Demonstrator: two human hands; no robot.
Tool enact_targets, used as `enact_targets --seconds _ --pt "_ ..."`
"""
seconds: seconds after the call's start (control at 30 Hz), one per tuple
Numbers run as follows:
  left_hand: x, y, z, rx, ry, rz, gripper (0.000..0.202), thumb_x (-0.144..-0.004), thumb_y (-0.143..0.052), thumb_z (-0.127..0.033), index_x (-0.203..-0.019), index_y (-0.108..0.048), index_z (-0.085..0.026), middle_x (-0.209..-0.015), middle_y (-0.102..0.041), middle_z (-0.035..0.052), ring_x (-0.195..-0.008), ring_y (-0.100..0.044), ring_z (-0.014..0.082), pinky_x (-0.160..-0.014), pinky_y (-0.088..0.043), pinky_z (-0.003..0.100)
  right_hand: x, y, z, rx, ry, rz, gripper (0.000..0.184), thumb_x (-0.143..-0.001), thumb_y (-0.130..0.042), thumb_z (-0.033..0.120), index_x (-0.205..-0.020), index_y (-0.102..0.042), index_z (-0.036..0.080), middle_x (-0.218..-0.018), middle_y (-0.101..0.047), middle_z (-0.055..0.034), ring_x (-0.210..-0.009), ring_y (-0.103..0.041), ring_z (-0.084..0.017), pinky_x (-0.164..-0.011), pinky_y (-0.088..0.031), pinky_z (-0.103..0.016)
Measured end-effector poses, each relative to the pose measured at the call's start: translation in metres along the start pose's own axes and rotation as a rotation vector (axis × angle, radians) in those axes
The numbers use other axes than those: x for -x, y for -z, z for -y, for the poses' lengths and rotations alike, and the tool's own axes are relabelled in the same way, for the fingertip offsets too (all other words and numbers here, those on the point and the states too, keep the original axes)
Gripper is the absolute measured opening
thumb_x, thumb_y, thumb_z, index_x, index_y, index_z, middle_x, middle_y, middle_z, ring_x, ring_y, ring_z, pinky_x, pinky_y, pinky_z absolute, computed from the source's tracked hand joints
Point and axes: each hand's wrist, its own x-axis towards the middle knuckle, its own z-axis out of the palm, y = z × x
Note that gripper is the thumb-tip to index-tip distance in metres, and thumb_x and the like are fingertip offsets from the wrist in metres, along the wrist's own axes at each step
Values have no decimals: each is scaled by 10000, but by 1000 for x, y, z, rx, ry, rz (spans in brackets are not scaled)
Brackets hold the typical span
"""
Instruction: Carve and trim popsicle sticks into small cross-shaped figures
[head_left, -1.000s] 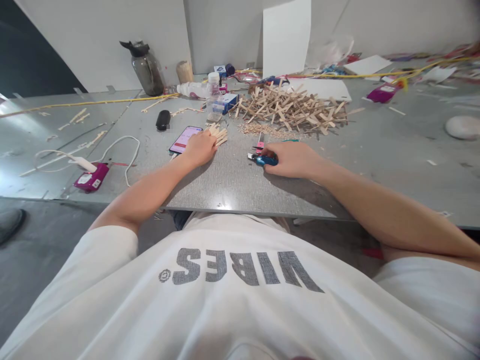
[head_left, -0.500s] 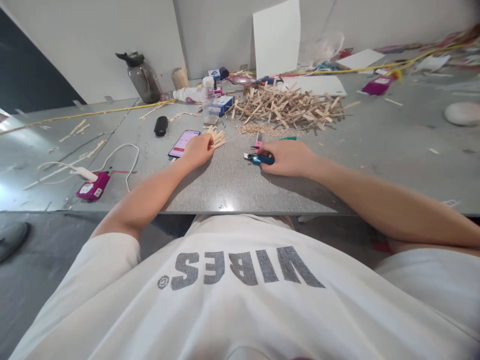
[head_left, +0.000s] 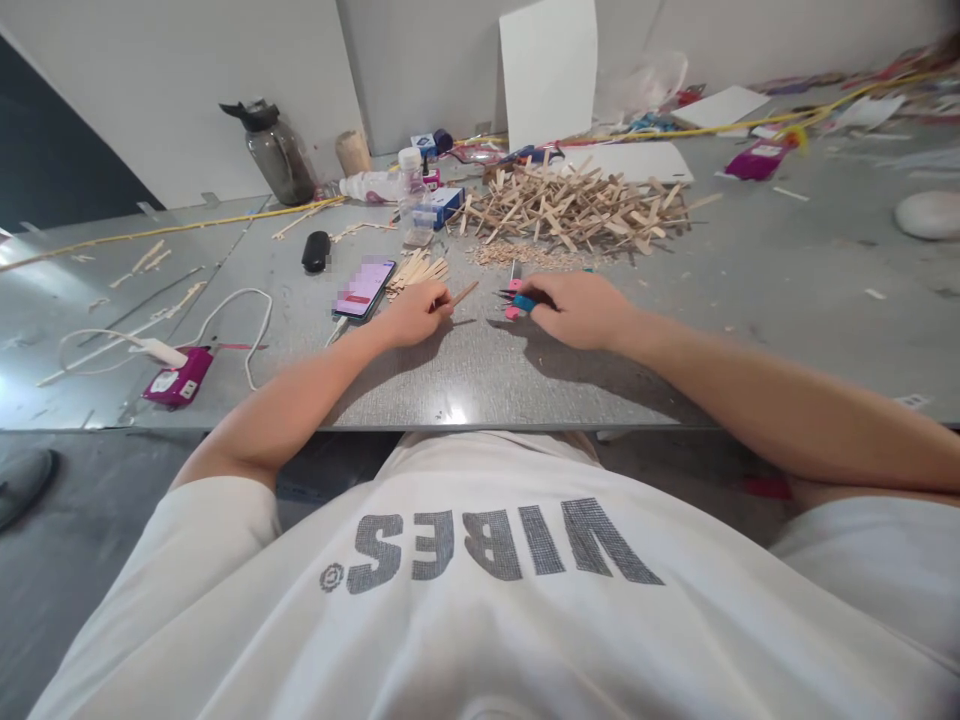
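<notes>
A single thin wooden craft stick [head_left: 465,294] is pinched in the fingertips of my left hand [head_left: 418,313], its free end pointing to the right above the table. Beside that hand lie a small fan of craft sticks [head_left: 420,270] and a phone [head_left: 364,290] with a lit screen. My right hand [head_left: 585,308] is closed around a blue utility knife [head_left: 524,302], mostly hidden by the fingers. Close to its fingertips are dark pointed tips and a pink tool [head_left: 515,284] with a metal blade, partly covered.
A large heap of craft sticks [head_left: 577,210] lies behind my hands, with wood shavings [head_left: 517,256] in front of it. A clear bottle [head_left: 412,200], a grey water jug [head_left: 277,155], a black case [head_left: 316,252] and a purple power adapter [head_left: 178,378] stand or lie to the left.
My left hand has moved from the small stick pile slightly toward me and right, now with one stick in it. The knife has turned in my right hand, so less of it shows.
</notes>
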Motion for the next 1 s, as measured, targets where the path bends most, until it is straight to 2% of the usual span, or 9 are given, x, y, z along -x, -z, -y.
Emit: enact_targets --seconds 0.13,0.27,0.4,0.53,0.67,0.8,1.0 --pt "6 -2 -7 97 13 71 202 -1018 -642 -257 -820 -623 -220 -786 -717 20 -760 -612 172 -820 -470 356 2 1 1 -44 27 -40 417 -1010 -422 329 -1271 -727 220 -1209 -821 -170 -1080 -738 -368 -896 -527 -437" --pt "8 -3 -6 170 28 120 178 -1016 -656 -304 -885 -711 -197 -740 -710 16 -659 -595 141 -727 -470 331 4 1 3 -57 44 -73 432 -1051 -373 363 -1306 -692 222 -1210 -795 -170 -1095 -725 -355 -939 -546 -435" --pt "8 -2 -3 174 21 114 177 -987 -656 -299 -916 -773 -186 -678 -669 4 -656 -570 148 -698 -444 332 5 -7 1 -78 103 -80 510 -1090 -291 372 -1386 -661 183 -1321 -769 -216 -1193 -722 -372 -1042 -552 -476" --pt "9 0 -2 166 -14 129 188 -954 -689 -333 -886 -781 -184 -728 -708 17 -716 -589 158 -721 -452 334 4 -17 -1 -87 200 -96 571 -1126 -268 421 -1457 -644 147 -1455 -740 -250 -1341 -704 -395 -1137 -532 -514" --pt "10 2 -5 147 -45 163 201 -920 -744 -360 -813 -761 -191 -736 -712 6 -729 -577 156 -741 -434 339 4 -22 -1 -17 233 -83 564 -1138 -323 478 -1419 -668 132 -1398 -766 -262 -1253 -747 -402 -1046 -550 -488" --pt "12 1 -7 148 -58 181 271 -908 -766 -420 -760 -710 -200 -681 -637 -17 -705 -535 156 -714 -384 337 7 -25 3 82 260 -21 451 -1120 -461 505 -1266 -725 170 -1204 -827 -208 -1087 -786 -367 -886 -528 -421" --pt "14 -2 -9 215 -67 171 316 -924 -720 -479 -772 -663 -208 -690 -591 -16 -681 -498 156 -709 -363 347 14 -28 12 149 392 40 259 -1068 -592 400 -1034 -765 210 -1048 -852 -138 -977 -795 -309 -784 -456 -363"
